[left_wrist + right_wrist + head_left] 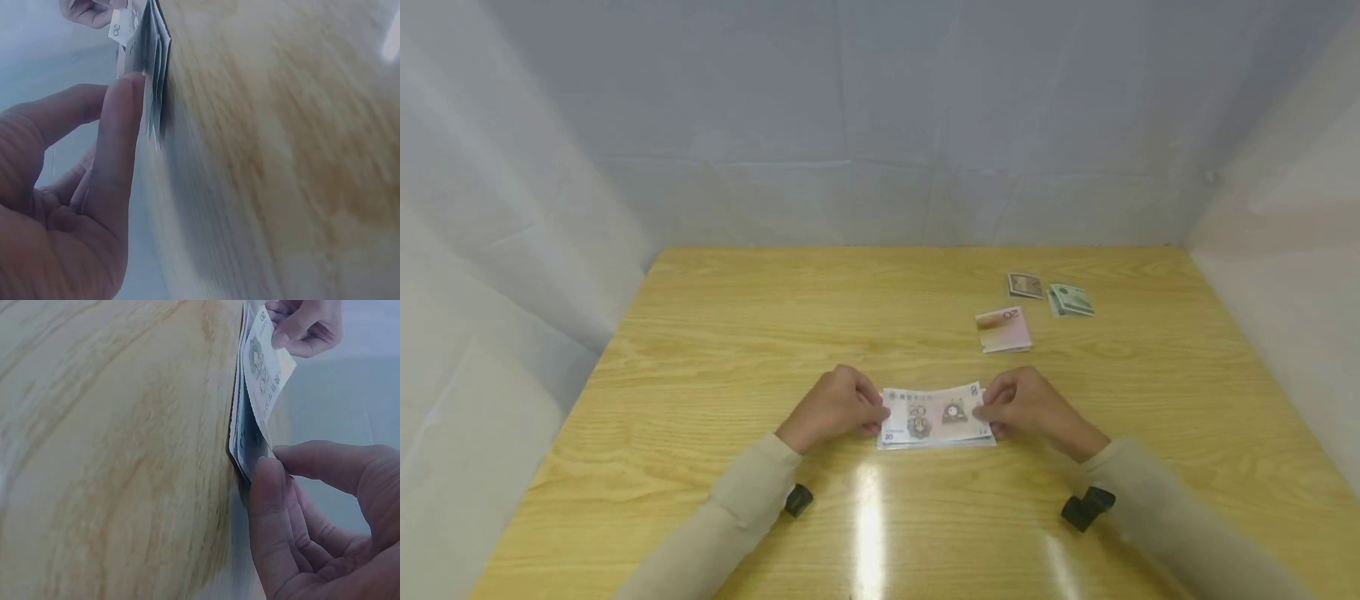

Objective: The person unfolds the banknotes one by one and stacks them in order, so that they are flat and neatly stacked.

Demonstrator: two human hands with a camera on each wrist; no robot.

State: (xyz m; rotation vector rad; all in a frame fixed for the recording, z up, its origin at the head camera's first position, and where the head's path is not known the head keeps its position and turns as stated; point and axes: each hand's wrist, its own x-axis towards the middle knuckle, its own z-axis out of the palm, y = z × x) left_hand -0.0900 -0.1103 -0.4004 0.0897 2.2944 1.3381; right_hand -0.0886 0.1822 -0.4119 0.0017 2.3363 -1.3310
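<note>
A pale banknote printed with 20 lies flat-side up over a thin stack of banknotes near the middle of the table. At its left end, my left hand pinches it between thumb and fingers. My right hand pinches the right end the same way. In the right wrist view, the top banknote bows up from the stack beneath it, with the right thumb at its corner. In the left wrist view, several layered edges of the stack show beside the left thumb.
Behind the right hand, a folded pinkish banknote marked 20 lies on the wooden table. Farther back are a folded brown banknote and a folded green one. Pale cloth hangs behind the table and at both sides.
</note>
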